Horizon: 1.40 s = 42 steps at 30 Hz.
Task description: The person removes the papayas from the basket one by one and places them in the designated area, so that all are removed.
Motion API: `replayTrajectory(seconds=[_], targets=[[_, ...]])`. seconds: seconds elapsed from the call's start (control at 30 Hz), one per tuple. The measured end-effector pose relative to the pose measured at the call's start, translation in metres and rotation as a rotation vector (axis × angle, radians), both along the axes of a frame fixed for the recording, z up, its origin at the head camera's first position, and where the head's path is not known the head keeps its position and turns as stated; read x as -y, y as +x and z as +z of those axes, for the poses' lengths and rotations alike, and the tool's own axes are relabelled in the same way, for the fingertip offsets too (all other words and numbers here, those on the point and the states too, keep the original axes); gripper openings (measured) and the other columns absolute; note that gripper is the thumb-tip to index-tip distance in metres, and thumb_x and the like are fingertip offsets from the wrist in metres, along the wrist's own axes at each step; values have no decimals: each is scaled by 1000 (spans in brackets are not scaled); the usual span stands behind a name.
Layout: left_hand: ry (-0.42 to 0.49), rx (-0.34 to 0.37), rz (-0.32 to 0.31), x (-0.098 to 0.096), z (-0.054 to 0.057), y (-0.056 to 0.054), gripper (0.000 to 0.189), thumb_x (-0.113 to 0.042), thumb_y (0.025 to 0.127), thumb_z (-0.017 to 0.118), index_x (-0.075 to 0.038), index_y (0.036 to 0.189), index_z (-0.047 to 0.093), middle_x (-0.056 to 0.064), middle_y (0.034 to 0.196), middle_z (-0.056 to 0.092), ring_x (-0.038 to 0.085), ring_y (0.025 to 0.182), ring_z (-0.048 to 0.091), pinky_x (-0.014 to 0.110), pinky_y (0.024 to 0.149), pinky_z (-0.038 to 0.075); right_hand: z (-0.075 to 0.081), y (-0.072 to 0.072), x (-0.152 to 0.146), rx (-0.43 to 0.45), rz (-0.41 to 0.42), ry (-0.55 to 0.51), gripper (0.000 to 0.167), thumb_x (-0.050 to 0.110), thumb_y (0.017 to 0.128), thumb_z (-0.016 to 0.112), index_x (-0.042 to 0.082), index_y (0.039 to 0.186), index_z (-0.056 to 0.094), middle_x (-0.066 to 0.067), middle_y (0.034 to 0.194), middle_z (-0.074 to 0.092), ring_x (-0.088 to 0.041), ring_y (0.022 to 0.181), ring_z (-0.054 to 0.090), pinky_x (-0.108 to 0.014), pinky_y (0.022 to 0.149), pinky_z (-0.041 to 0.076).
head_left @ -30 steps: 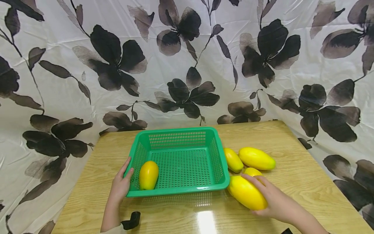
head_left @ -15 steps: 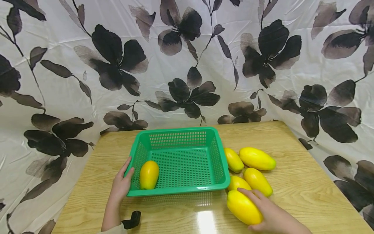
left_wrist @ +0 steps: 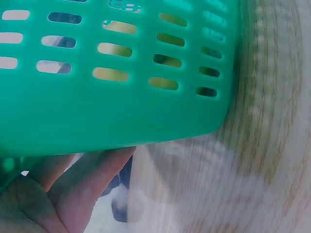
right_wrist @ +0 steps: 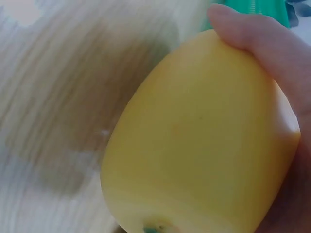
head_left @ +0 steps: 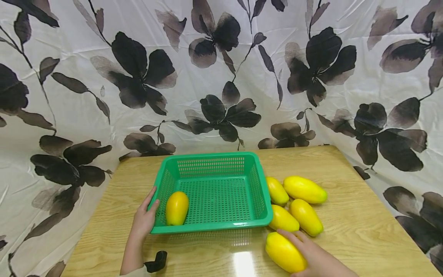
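Observation:
My right hand grips a yellow mango near the table's front, right of centre. In the right wrist view that mango fills the middle, with a small green mark at its lower end and a finger across its upper end. A green plastic basket with slotted sides stands mid-table. My left hand holds its left side, thumb at the rim; fingers reach under its lower edge in the left wrist view. One mango lies inside, at the basket's left end.
Right of the basket several mangoes lie on the wooden table, including one with a green tip at the back. A floral cloth hangs behind the table. A black strap piece sits at the left wrist.
My right hand has drawn its mango toward the table's front, away from the other mangoes, which now show more fully. The left hand and basket have stayed in place.

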<state>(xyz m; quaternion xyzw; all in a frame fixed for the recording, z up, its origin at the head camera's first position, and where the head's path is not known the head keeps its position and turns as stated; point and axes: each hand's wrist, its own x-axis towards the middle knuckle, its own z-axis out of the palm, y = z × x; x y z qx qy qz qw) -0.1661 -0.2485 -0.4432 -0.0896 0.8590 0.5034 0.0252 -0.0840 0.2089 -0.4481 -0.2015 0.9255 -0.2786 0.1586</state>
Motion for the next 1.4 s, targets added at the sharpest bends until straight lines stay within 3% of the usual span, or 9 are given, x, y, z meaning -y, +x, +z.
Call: replayTrajectory(seconds=[0.2, 0.5, 0.73, 0.93, 1.1, 1.23, 1.4], targets=[[-11, -6, -2, -1, -1, 1, 51, -36, 100, 33, -32, 147, 13, 13, 152, 10, 42, 135, 7, 65, 100, 13, -9, 4, 3, -19, -5, 33, 100, 73, 62, 61, 28, 144, 26, -3, 134, 38, -27, 114, 45, -53, 84, 43], [-6, -4, 4, -1, 1, 0, 52, -34, 100, 33, -32, 147, 13, 14, 151, 10, 42, 135, 7, 65, 100, 13, -17, 0, 3, -111, 16, 56, 102, 71, 63, 63, 24, 145, 25, 0, 137, 36, -21, 117, 43, -49, 89, 43], [-16, -1, 10, 0, 1, 1, 52, -36, 100, 33, -31, 147, 13, 14, 152, 9, 44, 134, 7, 66, 99, 12, -14, -1, 2, -101, 32, 42, 100, 63, 64, 69, 26, 145, 24, 0, 138, 35, -22, 117, 43, -50, 88, 43], [-21, 3, 8, -1, 1, 1, 52, -36, 100, 33, -32, 147, 13, 13, 152, 9, 43, 135, 7, 66, 100, 13, -2, -3, 0, -75, 15, 31, 100, 53, 63, 77, 31, 144, 23, 0, 131, 40, -21, 110, 48, -48, 86, 45], [-18, -6, 4, 0, -1, 1, 52, -36, 100, 33, -32, 147, 13, 13, 152, 10, 42, 135, 7, 66, 100, 13, 11, -7, 0, -191, 43, 24, 98, 44, 63, 80, 27, 144, 27, -7, 127, 42, -23, 105, 50, -47, 80, 48], [-10, -7, 3, 0, -1, 0, 52, -36, 99, 33, -32, 147, 13, 12, 152, 10, 41, 135, 7, 65, 100, 13, 24, -12, 0, -232, 54, 9, 94, 50, 65, 77, 25, 143, 30, -15, 130, 41, -26, 103, 53, -47, 76, 49], [-5, -5, 7, 0, -1, -1, 52, -36, 99, 34, -32, 147, 13, 12, 152, 10, 41, 135, 7, 65, 100, 12, 42, -23, 2, -311, 86, 25, 88, 59, 70, 68, 21, 141, 33, -13, 130, 42, -28, 107, 51, -47, 80, 48]])
